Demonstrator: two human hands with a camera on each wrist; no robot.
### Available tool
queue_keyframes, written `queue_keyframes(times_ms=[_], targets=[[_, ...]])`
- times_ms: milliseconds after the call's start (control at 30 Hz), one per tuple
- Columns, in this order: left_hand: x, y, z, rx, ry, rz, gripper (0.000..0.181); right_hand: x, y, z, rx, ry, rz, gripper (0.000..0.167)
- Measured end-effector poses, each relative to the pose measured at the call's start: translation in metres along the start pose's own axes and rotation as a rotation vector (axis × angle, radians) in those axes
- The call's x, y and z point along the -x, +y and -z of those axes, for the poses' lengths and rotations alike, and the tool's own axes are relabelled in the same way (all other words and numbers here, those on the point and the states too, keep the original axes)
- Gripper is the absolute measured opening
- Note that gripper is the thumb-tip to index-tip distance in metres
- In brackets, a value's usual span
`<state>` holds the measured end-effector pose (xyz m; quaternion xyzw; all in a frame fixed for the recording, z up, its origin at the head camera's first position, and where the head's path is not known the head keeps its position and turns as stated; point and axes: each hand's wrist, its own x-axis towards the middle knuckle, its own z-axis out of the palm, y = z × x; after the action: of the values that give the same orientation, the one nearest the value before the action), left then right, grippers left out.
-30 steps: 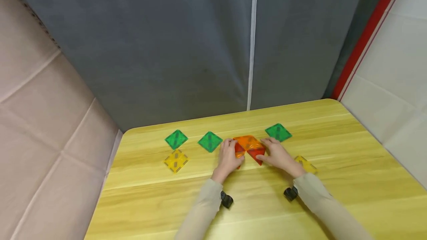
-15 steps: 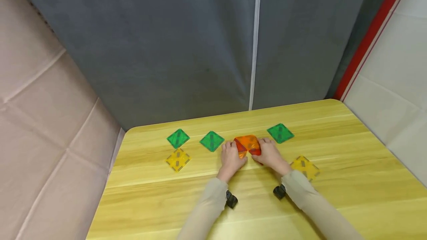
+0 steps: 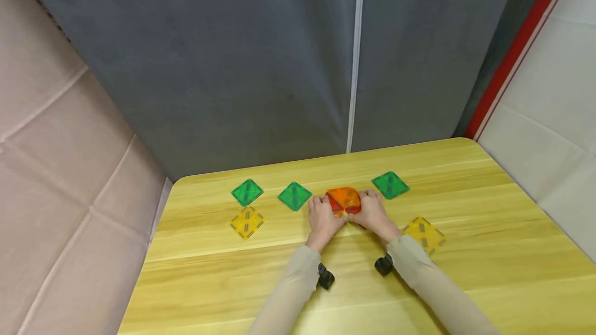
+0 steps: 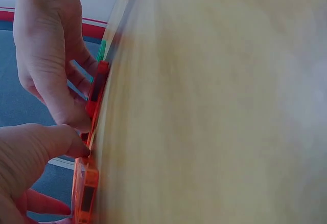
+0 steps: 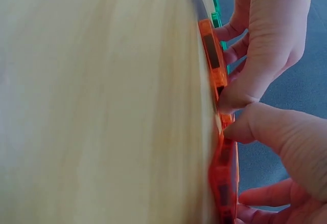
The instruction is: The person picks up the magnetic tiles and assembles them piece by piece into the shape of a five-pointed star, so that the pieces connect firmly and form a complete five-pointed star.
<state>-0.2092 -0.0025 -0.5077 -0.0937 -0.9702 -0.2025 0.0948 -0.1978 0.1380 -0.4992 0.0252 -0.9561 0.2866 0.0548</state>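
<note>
Orange and red tiles [image 3: 343, 198] sit on the far half of the table [image 3: 209, 278], left hand [image 3: 322, 219] gripping their left side, right hand [image 3: 374, 213] their right, the two nearly meeting! Joining looks the step now; next likely calls for even inward pressure.

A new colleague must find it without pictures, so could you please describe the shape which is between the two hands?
On the table, look toward the far edge, where the left hand and right hand are close together. The shape is what they hold between them. Unlike the separate green tiles and yellow tiles around it, it is red and orange.
</note>
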Motion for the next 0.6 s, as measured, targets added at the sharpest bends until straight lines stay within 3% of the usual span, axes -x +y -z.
queue_keyframes(times_ms=[267,367,500,600], targets=[[0.000,-0.002,0.003,0.059,-0.032,0.020,0.072,-0.001,0.000,0.001,-0.007,-0.009,0.004,0.068],[-0.004,-0.004,0.006,0.017,-0.074,-0.002,0.078,-0.001,0.000,0.004,0.016,-0.038,-0.006,0.069],[-0.014,-0.008,0.010,-0.049,-0.155,-0.095,0.084,-0.001,0.000,0.007,0.051,-0.068,-0.010,0.072],[-0.021,-0.012,0.012,-0.066,-0.231,-0.172,0.079,0.000,0.001,0.006,0.061,-0.066,-0.014,0.070]])
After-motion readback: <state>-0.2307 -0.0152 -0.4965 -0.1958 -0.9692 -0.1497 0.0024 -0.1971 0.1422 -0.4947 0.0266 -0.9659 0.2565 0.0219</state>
